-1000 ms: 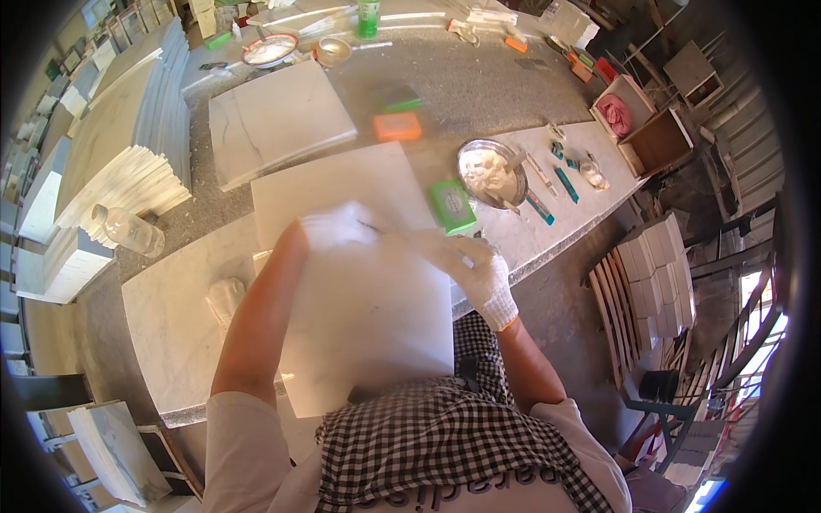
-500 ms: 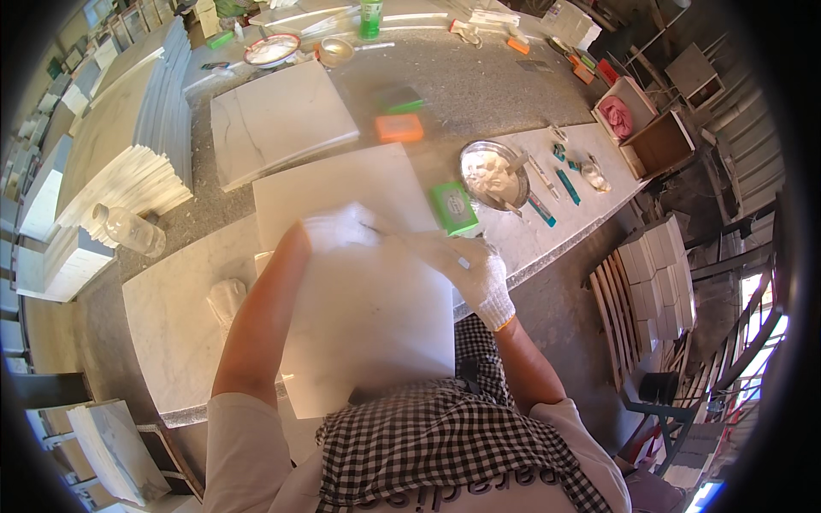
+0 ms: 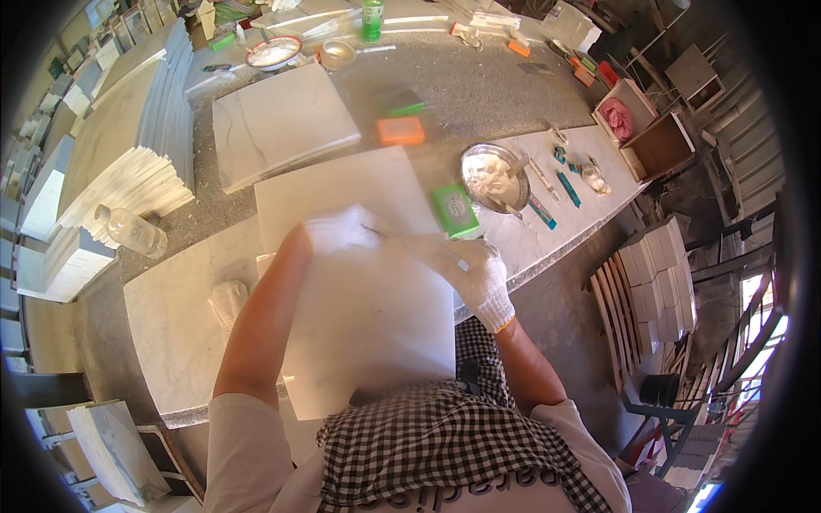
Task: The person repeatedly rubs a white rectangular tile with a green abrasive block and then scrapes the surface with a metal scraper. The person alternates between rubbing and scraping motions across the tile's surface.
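Both my hands wear white knit gloves and are close together over a white slab (image 3: 376, 316) in front of me. My left hand (image 3: 345, 229) is closed, with a small dark bit at its fingertips. My right hand (image 3: 481, 275) is closed too, fingers bent toward the left one, with a small pale patch by the knuckles. Glare and haze blur the space between them, so what they hold cannot be made out. Just beyond the right hand lies a green block (image 3: 453, 211), and next to it stands a metal bowl (image 3: 494, 177) of whitish paste with tools in it.
Pens or markers (image 3: 567, 189) lie right of the bowl. An orange block (image 3: 400, 131) and a veined slab (image 3: 282, 120) lie farther off. Stacked slabs (image 3: 128, 128) and a clear plastic bottle (image 3: 132, 232) stand at left. A brown open box (image 3: 658, 147) sits at the right corner.
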{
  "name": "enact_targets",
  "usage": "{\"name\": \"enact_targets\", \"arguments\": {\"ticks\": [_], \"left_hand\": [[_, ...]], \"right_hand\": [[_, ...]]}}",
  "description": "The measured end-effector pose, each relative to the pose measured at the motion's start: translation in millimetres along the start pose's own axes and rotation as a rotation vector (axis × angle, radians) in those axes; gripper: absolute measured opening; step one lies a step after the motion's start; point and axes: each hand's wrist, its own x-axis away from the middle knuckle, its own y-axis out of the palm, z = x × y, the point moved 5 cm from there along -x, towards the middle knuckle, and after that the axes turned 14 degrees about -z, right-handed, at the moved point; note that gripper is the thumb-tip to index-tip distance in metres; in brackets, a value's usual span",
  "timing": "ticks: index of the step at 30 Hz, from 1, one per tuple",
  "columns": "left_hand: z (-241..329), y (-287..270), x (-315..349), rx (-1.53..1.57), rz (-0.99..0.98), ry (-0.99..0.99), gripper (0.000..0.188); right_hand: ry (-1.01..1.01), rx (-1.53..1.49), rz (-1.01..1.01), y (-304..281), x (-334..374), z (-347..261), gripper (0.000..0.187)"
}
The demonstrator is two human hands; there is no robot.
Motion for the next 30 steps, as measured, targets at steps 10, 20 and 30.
{"name": "enact_targets", "arguments": {"ticks": [10, 20, 30], "left_hand": [[6, 0, 0, -0.015, 0.016, 0.037, 0.044], [16, 0, 6, -0.243, -0.031, -0.019, 0.037], [16, 1, 9, -0.054, 0.016, 0.004, 0.042]], "right_hand": [[-0.012, 0.026, -0.009, 2, -2, 2, 0.022], [-0.012, 0.013, -0.019, 3, -1, 2, 0.02], [0.004, 0.066, -0.014, 2, -2, 1, 0.022]]}}
